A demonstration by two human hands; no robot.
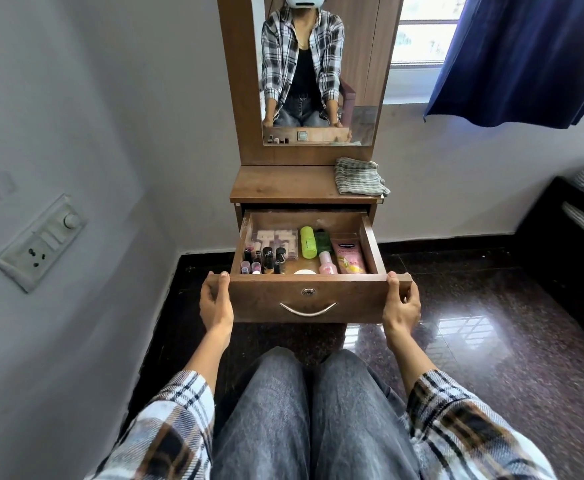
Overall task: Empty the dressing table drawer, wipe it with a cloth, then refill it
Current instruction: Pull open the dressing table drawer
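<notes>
1. The drawer (309,299) is being shown pulled well out of the dressing table (283,184), directly in front of the seated person's knees (304,393).
2. Its front panel is being grasped at both ends: the left hand (215,304) is curled round the left end and the right hand (402,304) round the right end, thumbs lying on the top edge.
3. The contents are being seen in place: nail polish bottles (266,259) at the left, a clear box (276,241) behind them, a lime green bottle (307,242), a dark green bottle (321,241), a small pink bottle (327,263), a pink tube (350,258) at the right, and a white lid (304,271) at the front.
4. The cloth (359,177) is being kept folded on the right of the tabletop, below the mirror (318,71), apart from both hands.
5. Progress is being judged as very early: the drawer is opened, yet nothing is seen removed; emptying, wiping and refilling are all being left to do.
6. A wall socket plate (41,242) and a blue curtain (522,57) are being shown at the margins.
</notes>
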